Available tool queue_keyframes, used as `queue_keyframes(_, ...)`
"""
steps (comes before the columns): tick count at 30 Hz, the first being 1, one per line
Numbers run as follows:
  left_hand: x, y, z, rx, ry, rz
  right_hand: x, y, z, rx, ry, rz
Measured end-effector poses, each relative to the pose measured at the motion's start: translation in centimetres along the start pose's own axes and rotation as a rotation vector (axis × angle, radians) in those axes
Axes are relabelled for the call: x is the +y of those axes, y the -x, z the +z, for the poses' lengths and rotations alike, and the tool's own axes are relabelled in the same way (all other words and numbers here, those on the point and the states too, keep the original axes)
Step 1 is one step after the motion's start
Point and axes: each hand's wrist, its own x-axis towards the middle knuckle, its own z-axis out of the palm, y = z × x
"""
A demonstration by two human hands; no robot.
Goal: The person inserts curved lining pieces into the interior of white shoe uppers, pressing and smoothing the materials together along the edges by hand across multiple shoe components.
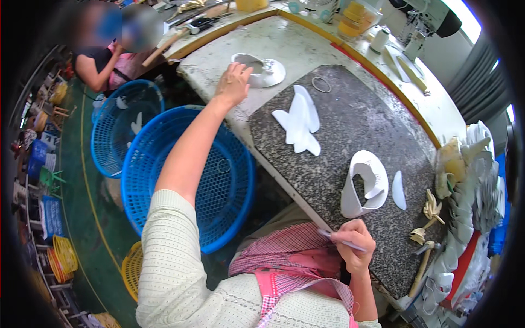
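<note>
My left hand (234, 86) reaches to the far left of the worktable, fingers spread at the open collar of a white shoe upper (268, 74). The fingertips overlap its edge; I see no firm grip. Close to my body, my right hand (355, 245) is closed around a thin, pale purple stick-like tool (350, 244), whose exact kind I cannot make out. Beyond that hand a second white shoe upper (361, 188) stands on the speckled stone slab (339, 120), curved round with its middle open. A loose white curved piece (398, 190) lies beside it.
Several white cut pieces (299, 120) overlap on the slab near a thin ring (321, 84). A hammer (421, 268) lies at the slab's right edge, beside stacked white parts (481, 186). A large blue basket (128, 180) stands left of the table. Another person (93, 68) sits far left.
</note>
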Motion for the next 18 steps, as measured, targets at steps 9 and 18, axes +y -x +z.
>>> queue_keyframes(9, 6.9, -1.3, -6.9, -0.085, 0.674, -0.363, -1.1, -1.8, 0.2, -0.062, -0.466, 0.028)
queue_keyframes(18, 20.3, 2.5, -15.6, -0.094, 1.531, -0.363, -5.0, -7.7, 1.6, 0.296, -0.343, -0.023)
